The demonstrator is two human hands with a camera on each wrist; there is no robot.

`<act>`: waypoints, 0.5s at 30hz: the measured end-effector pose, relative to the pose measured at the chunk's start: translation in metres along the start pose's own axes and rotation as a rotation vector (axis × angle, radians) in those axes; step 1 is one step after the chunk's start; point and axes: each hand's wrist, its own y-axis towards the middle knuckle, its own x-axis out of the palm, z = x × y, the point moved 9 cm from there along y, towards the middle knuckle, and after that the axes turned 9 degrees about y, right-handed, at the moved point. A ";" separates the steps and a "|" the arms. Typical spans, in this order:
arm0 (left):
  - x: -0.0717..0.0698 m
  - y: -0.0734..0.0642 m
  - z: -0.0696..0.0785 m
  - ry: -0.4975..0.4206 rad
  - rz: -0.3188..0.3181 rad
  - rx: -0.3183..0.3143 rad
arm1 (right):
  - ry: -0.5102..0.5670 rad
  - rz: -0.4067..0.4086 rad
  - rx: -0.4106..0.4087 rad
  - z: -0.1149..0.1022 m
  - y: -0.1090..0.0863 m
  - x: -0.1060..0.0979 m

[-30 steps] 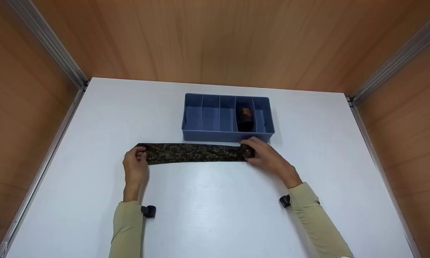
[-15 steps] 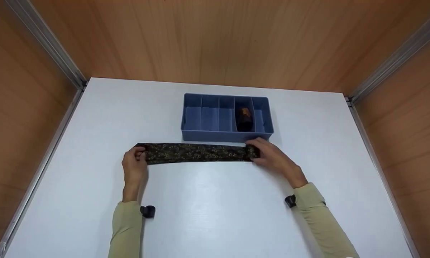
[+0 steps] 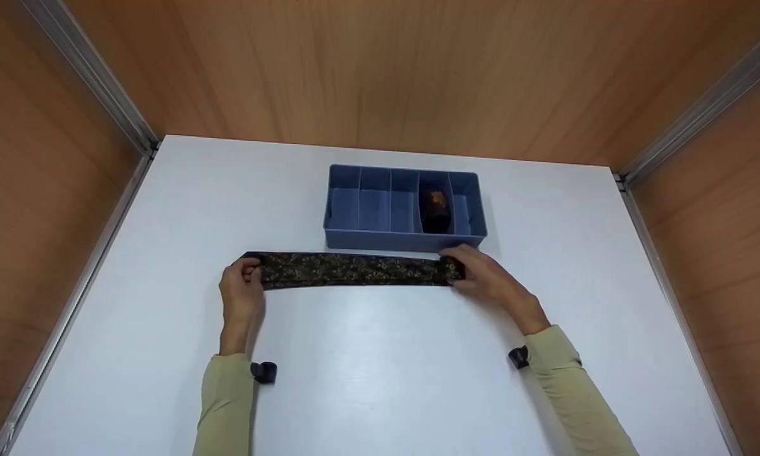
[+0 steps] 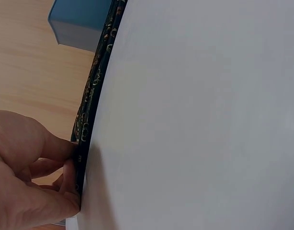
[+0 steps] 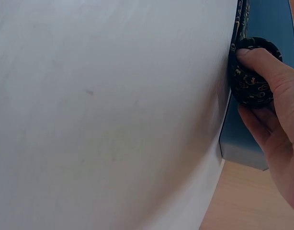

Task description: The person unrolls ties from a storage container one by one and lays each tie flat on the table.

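Observation:
A dark strip of folded cloth [image 3: 348, 269] with a small yellowish pattern lies across the white table, its right end wound into a roll. At the strip's left end, my left hand [image 3: 240, 294] pinches the cloth between thumb and fingers. My right hand [image 3: 491, 282] holds the rolled end, close to the front of the blue box. The right wrist view shows the cloth roll [image 5: 252, 91] end-on, with the thumb at its near end and the fingers around the far side. Seen edge-on in the left wrist view, the cloth strip [image 4: 94, 86] runs straight from the fingertips.
Behind the strip stands a blue divided box [image 3: 386, 240] with several compartments. A dark rolled cloth [image 3: 436, 212] with an orange mark sits in the second compartment from the right. Wooden panels [image 3: 380, 76] enclose the table [image 3: 354, 380] at the back and sides.
My right hand has moved a little to the right with the rolled end, and the flat stretch of cloth is slightly longer. My left hand keeps its hold at the left end.

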 end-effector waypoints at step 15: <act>0.002 0.000 -0.002 -0.014 -0.010 -0.013 | 0.008 0.020 0.021 0.009 -0.010 -0.011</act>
